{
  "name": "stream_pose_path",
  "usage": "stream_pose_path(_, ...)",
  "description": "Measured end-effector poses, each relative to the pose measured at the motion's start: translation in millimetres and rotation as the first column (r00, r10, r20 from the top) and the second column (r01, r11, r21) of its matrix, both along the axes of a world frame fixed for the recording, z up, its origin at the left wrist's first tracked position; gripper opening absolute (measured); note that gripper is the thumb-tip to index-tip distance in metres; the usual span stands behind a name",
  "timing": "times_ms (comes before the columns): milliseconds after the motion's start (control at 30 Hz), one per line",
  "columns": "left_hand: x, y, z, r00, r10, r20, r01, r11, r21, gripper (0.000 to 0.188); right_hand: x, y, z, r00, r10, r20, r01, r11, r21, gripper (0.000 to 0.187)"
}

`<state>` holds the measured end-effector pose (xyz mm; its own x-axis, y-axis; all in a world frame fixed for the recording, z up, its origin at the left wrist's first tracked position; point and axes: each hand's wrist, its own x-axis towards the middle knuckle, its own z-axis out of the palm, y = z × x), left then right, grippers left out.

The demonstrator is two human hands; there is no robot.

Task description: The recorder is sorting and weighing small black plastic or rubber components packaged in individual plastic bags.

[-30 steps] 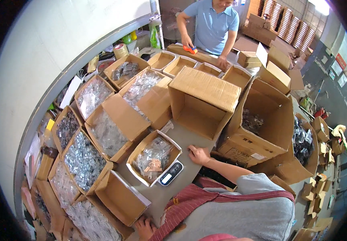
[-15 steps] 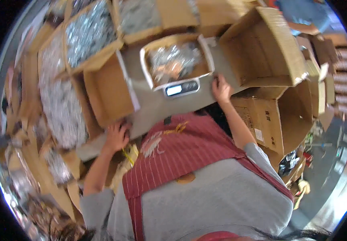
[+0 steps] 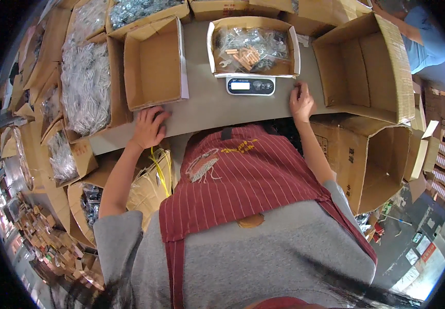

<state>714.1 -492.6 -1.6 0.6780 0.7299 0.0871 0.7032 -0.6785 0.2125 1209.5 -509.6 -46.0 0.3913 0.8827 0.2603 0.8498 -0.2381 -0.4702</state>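
Note:
My left hand (image 3: pixel 151 126) rests at the near edge of the grey table (image 3: pixel 202 105), fingers spread, touching or close to the front of an open cardboard box (image 3: pixel 153 69) whose bare bottom shows. To the right, my right hand (image 3: pixel 302 103) lies on the tabletop with its fingers curled in and nothing visible in them. Just left of it is a white digital scale (image 3: pixel 250 86) with a lit display. A shallow white-rimmed cardboard tray (image 3: pixel 295 54) sits on or right behind the scale. Inside the tray are clear plastic bags of metal parts (image 3: pixel 274 44) and copper-coloured rods (image 3: pixel 245 55).
A large open cardboard box (image 3: pixel 359 67) stands at the right of the table, with another carton (image 3: pixel 343 159) below it. Boxes of bagged metal pieces (image 3: pixel 87 87) line the left and back. A person in a blue shirt (image 3: pixel 425 41) is at the far right.
The view has shifted, so the table and its boxes sit higher and farther right in the picture, and it is sharper now. Both hands stay in about the same places on the table.

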Motion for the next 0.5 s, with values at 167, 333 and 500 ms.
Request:
stream_pose_path(167, 3.2, -0.6, 0.6, 1.0, 0.012, 0.021, -0.012, 1.0, 0.019, 0.045, -1.9, 0.5, 7.1, 0.999, 0.037, 0.001, -0.037, 0.998, 0.047, 0.015)
stream_pose_path(333, 3.8, -3.5, 2.0, 0.999, 0.048, -0.022, -0.047, 0.997, 0.059, 0.047, -3.1, 1.1, 10.2, 0.999, 0.039, -0.006, -0.039, 0.999, 0.034, 0.015)
stream_pose_path(500, 2.0, -3.3, 2.6, 0.998, 0.059, -0.03, -0.058, 0.998, 0.04, 0.047, -2.1, 1.0, 7.5, 0.999, 0.045, 0.022, -0.046, 0.999, 0.024, 0.016)
